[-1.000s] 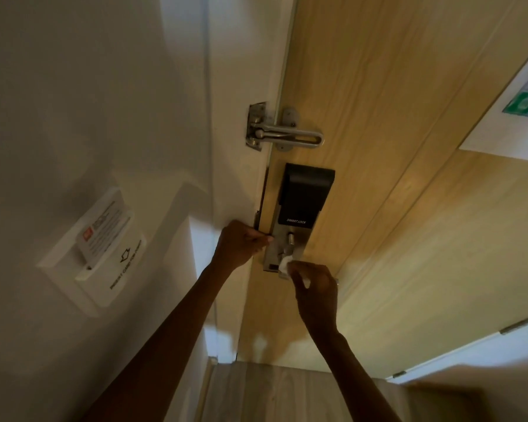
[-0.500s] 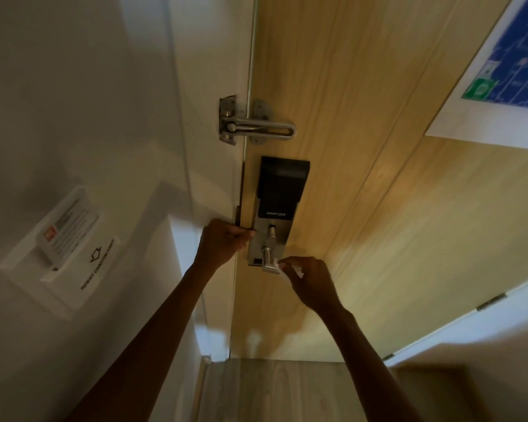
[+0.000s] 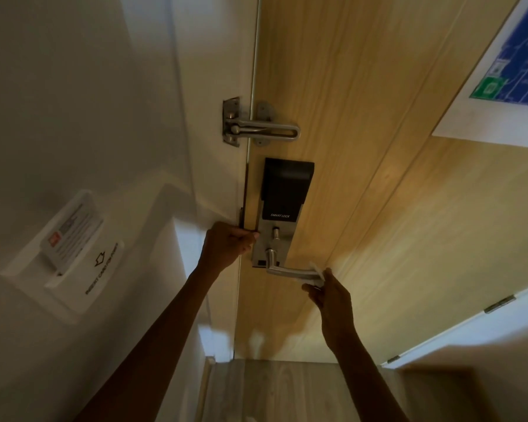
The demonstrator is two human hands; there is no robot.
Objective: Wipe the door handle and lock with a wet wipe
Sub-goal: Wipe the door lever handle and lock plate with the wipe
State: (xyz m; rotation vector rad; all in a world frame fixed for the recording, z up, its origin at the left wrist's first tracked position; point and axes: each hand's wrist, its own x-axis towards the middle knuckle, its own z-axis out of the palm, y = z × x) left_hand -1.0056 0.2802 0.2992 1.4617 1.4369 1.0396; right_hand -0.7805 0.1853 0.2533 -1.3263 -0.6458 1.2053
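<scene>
**A:** Head view. Looking for the wipe?

**B:** Pinched by right hand point(image 3: 329, 295), fingers clamped together on wipe point(image 3: 316, 275). Pressed against the far end of handle point(image 3: 291, 272), below and right of lock point(image 3: 282, 214). Probably held there to finish a stroke along the lever.

**A:** And on the other side?

**B:** Left hand point(image 3: 226, 245), just left of lock, fingers curled tight round the edge of door point(image 3: 378, 193). Seemingly bracing it against the rubbing.

**A:** Anything else nearby?

**B:** Metal latch point(image 3: 262, 129) just above lock, spanning frame and door. Card holder point(image 3: 70, 251) on the wall, well left of lock. Blue notice point(image 3: 515, 71) far up and right of lock.

**A:** Anything in the way?

**B:** Nothing between wipe and lock. Only the left fingertips, touching the left rim of lock, likely to need shifting before wiping that side. Cannot tell whether the black cover is wiped yet.
</scene>
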